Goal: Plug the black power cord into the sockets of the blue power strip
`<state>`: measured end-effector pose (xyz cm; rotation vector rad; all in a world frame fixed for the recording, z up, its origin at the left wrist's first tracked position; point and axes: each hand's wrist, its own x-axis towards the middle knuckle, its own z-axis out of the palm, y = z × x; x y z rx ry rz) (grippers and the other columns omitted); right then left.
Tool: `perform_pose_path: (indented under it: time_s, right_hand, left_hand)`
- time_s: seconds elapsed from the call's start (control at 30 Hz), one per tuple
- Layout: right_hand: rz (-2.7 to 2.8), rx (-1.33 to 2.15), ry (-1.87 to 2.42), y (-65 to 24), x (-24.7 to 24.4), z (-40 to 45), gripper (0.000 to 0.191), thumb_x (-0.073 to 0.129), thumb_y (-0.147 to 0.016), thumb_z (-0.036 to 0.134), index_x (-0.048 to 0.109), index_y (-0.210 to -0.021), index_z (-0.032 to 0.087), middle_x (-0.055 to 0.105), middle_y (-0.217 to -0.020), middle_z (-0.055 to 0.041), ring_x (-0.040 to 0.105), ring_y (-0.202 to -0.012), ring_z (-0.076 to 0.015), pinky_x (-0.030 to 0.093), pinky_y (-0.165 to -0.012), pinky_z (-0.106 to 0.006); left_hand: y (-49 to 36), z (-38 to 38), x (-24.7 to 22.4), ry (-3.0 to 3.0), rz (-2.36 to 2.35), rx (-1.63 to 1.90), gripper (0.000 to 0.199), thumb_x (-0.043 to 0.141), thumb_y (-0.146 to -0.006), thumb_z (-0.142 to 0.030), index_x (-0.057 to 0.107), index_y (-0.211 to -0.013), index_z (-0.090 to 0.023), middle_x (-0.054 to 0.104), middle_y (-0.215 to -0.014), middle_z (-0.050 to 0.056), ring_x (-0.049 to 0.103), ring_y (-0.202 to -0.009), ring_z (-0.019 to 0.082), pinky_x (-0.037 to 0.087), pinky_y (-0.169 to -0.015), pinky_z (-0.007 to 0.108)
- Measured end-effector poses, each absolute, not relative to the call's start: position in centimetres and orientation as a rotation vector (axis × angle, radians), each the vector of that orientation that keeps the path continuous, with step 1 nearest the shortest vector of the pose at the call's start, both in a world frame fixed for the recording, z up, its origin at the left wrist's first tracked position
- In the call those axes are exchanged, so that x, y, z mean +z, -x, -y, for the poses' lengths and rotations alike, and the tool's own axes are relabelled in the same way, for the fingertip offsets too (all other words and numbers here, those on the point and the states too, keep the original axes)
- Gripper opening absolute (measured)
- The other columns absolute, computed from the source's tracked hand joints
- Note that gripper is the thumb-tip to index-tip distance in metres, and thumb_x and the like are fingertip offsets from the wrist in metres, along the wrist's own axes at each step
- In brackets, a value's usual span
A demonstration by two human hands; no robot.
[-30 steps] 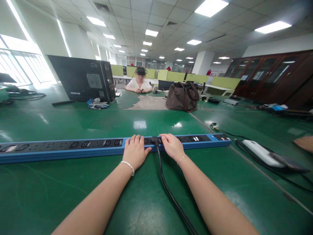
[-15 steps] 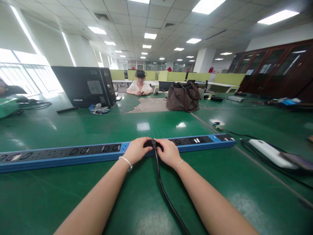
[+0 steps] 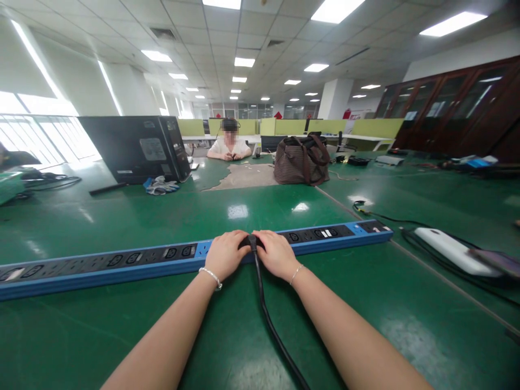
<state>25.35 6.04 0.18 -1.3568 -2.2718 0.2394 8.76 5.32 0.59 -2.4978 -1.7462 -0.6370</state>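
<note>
Left hand [image 3: 226, 253]: drawing in along the blue power strip [image 3: 162, 267], its fingers no longer lying spread across the strip as a second ago but now arching just beside the black plug [image 3: 252, 240].
Right hand [image 3: 278, 254]: also shifting, now curling over the strip on the plug's other side and mirroring the left.
Grip: each hand is holding a partly closed curve, thumb toward the strip's near side, fingers toward its far side; whether the tips are clasping the plug or merely pressing on the strip, one cannot tell.
Plug: standing at the strip's upper face between the hands, which are probably flanking it to share the force evenly and steady the strip.
Cord [image 3: 266, 311]: trailing off the strip's near side, apparently leaving both flanks of the plug free.
Strip: lying sockets-up across the table [image 3: 81, 330], likely so that its outlets are staying within reach, and running out of view at left.
Beyond the strip: gloves [image 3: 161, 186] are lying beside a computer case [image 3: 130, 149], a brown bag [image 3: 301, 162] is standing farther right, and a co-worker [image 3: 229, 150] is sitting opposite.
</note>
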Motion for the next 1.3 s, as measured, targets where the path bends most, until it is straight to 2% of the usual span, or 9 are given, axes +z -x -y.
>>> perform_pose_path:
  time_s: [0.3,0.53,0.7,0.83,0.97,1.3]
  right_hand:
    - [2.303,0.341,1.315,-25.6,0.8,-6.6,0.038,0.051,-0.082,0.021,0.057,-0.12,0.021,0.058,-0.124,-0.0061,0.047,-0.118,-0.0188,0.035,-0.1,-0.037]
    - [2.257,0.269,1.388,-25.3,0.5,-6.3,0.032,0.049,-0.085,0.021,0.058,-0.116,0.023,0.06,-0.121,-0.006,0.05,-0.115,-0.0188,0.035,-0.097,-0.036]
    - [2.052,0.412,1.311,-24.3,0.6,-6.2,0.037,0.036,-0.092,0.024,0.049,-0.125,0.023,0.063,-0.115,-0.005,0.056,-0.105,-0.0164,0.041,-0.09,-0.031]
    - [2.019,0.353,1.151,-24.1,0.3,-6.6,0.036,0.039,-0.09,0.025,0.053,-0.122,0.019,0.058,-0.123,-0.0071,0.05,-0.114,-0.0168,0.036,-0.099,-0.032]
    - [2.03,0.291,1.083,-24.4,0.3,-6.7,0.036,0.04,-0.091,0.03,0.055,-0.122,0.019,0.058,-0.124,-0.0072,0.048,-0.117,-0.017,0.033,-0.102,-0.035]
    - [2.01,0.345,0.982,-23.2,1.6,-6.1,0.034,0.048,-0.087,0.028,0.058,-0.119,0.02,0.061,-0.121,-0.0066,0.051,-0.114,-0.0171,0.036,-0.101,-0.034]
  left_hand:
    - [-8.8,-5.3,0.4,2.469,1.734,-0.643,0.029,0.045,-0.086,-0.037,0.06,-0.108,-0.025,0.066,-0.11,0.003,0.059,-0.097,0.02,0.044,-0.084,0.034]
    - [-8.9,-5.3,0.5,2.474,1.791,-0.696,0.03,0.046,-0.085,-0.04,0.063,-0.106,-0.026,0.067,-0.109,0.003,0.06,-0.096,0.02,0.044,-0.085,0.033]
    - [-8.7,-5.8,0.6,2.541,1.955,-1.072,0.034,0.041,-0.087,-0.037,0.057,-0.116,-0.031,0.067,-0.11,-0.002,0.062,-0.097,0.017,0.047,-0.084,0.029]
    - [-8.5,-6.2,0.6,2.545,1.861,-1.268,0.032,0.043,-0.086,-0.03,0.059,-0.114,-0.024,0.064,-0.117,0.001,0.057,-0.107,0.016,0.043,-0.094,0.029]
    - [-8.2,-6.0,1.3,2.52,1.68,-1.261,0.029,0.048,-0.083,-0.023,0.059,-0.109,-0.02,0.062,-0.117,0.005,0.053,-0.111,0.016,0.039,-0.1,0.034]
    - [-6.3,-4.8,4.2,2.544,1.561,-1.143,0.028,0.051,-0.077,-0.018,0.059,-0.104,-0.021,0.064,-0.103,0.003,0.056,-0.099,0.016,0.044,-0.092,0.032]
